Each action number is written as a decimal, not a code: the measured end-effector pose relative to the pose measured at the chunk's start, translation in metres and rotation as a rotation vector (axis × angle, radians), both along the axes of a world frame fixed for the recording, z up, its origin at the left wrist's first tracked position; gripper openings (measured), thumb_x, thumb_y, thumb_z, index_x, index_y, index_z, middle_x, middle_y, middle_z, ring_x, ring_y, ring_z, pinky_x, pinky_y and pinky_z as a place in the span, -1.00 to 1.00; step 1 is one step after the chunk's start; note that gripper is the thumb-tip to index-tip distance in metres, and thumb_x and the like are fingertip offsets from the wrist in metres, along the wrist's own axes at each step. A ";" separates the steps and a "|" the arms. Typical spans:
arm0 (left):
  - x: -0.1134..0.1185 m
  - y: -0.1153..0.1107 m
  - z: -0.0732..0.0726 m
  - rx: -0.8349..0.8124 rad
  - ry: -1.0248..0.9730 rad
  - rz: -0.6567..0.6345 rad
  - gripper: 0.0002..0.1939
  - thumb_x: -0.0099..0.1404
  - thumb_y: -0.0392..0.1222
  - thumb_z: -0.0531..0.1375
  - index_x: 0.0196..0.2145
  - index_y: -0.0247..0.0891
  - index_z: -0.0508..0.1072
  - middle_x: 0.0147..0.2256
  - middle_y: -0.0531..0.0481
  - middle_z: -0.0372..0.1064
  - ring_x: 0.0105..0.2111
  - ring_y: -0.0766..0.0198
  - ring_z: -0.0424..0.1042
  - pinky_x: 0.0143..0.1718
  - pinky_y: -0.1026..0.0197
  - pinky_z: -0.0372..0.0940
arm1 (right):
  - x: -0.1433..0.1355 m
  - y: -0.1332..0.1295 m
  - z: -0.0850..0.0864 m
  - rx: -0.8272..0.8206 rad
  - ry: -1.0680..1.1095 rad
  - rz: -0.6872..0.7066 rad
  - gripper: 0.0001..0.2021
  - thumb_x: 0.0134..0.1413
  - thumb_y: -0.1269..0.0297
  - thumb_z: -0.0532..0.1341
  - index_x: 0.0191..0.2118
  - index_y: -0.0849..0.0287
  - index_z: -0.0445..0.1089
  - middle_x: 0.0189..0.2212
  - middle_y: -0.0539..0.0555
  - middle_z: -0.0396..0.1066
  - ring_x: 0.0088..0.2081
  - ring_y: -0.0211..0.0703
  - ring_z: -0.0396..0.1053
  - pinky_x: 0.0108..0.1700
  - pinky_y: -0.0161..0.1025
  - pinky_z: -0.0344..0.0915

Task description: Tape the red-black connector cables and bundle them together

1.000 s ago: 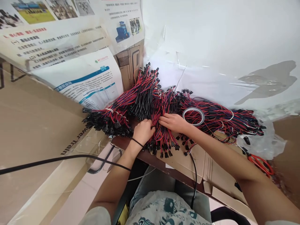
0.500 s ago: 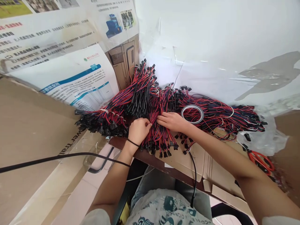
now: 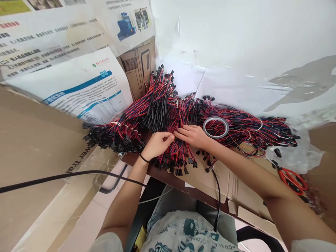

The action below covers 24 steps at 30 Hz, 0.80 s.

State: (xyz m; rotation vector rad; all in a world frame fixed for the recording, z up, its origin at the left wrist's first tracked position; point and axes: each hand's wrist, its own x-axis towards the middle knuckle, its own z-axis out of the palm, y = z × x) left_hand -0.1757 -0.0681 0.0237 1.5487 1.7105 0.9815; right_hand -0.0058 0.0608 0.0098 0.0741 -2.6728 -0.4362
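Red and dark wires with black connectors form a bundle (image 3: pixel 181 150) at the middle of the table. My left hand (image 3: pixel 158 144) lies over its left side, thumb and fingertips pressed together; what they hold is too small to make out. Against it, my right hand (image 3: pixel 193 135) has its fingers bent together on the wires, fingertips nearly touching the left ones. Whatever is between those fingers is hidden. A white-tied bundle (image 3: pixel 112 138) spreads to the left, and a taller pile (image 3: pixel 157 101) rises behind my hands.
A grey tape ring (image 3: pixel 215 127) rests on the right wire pile (image 3: pixel 246 127). Red-handled scissors (image 3: pixel 292 180) lie at the right beside a clear plastic bag (image 3: pixel 296 154). A black cable (image 3: pixel 218 196) hangs over the front edge. Cardboard (image 3: pixel 39 140) stands at the left.
My left hand has moved slightly right, its fingertips now closer to my right hand. My right hand has shifted a little, and the lower wire ends have moved slightly.
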 end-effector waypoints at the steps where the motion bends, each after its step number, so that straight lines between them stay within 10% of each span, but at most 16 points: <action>1: -0.003 -0.001 0.000 0.004 -0.028 0.001 -0.64 0.28 -0.04 0.04 -0.37 -0.32 0.53 -0.43 -0.01 0.49 -0.47 0.29 0.40 -0.37 0.27 0.27 | 0.001 0.000 0.000 0.014 0.012 -0.002 -0.71 0.35 0.38 -0.09 -0.06 0.19 0.36 -0.24 0.11 0.46 -0.29 -0.22 0.26 -0.38 -0.27 0.09; 6: -0.017 -0.003 0.000 -0.001 0.178 0.249 -0.72 0.27 -0.14 0.06 -0.35 -0.28 0.54 -0.35 -0.06 0.52 -0.34 0.22 0.46 -0.20 0.23 0.30 | 0.005 -0.003 0.001 0.018 0.055 -0.012 -0.68 0.33 0.43 -0.11 -0.10 0.20 0.39 -0.17 0.15 0.45 -0.26 -0.22 0.29 -0.34 -0.29 0.16; 15: 0.005 -0.003 0.001 -0.343 0.746 0.321 -0.72 0.24 -0.17 0.06 -0.34 -0.26 0.57 -0.30 -0.28 0.50 -0.26 -0.10 0.50 -0.27 0.00 0.34 | 0.006 -0.002 0.005 0.004 -0.018 -0.021 -0.67 0.34 0.42 -0.12 -0.14 0.21 0.39 -0.14 0.15 0.45 -0.25 -0.21 0.28 -0.35 -0.28 0.15; 19: 0.003 -0.005 0.003 -0.278 0.627 0.306 -0.75 0.19 -0.21 0.07 -0.40 -0.26 0.56 -0.39 -0.20 0.50 -0.33 -0.03 0.50 -0.29 0.06 0.31 | 0.005 -0.004 0.007 0.030 -0.055 -0.041 -0.66 0.34 0.45 -0.13 0.04 0.23 0.31 -0.22 0.12 0.46 -0.29 -0.22 0.27 -0.36 -0.27 0.14; 24: -0.003 -0.007 0.011 -0.067 0.188 -0.021 -0.73 0.21 -0.14 0.07 -0.48 -0.27 0.51 -0.51 0.03 0.45 -0.47 0.29 0.39 -0.37 0.29 0.25 | 0.002 -0.004 0.008 0.064 -0.044 -0.007 -0.67 0.35 0.41 -0.10 0.10 0.18 0.27 -0.24 0.08 0.46 -0.31 -0.23 0.26 -0.39 -0.28 0.12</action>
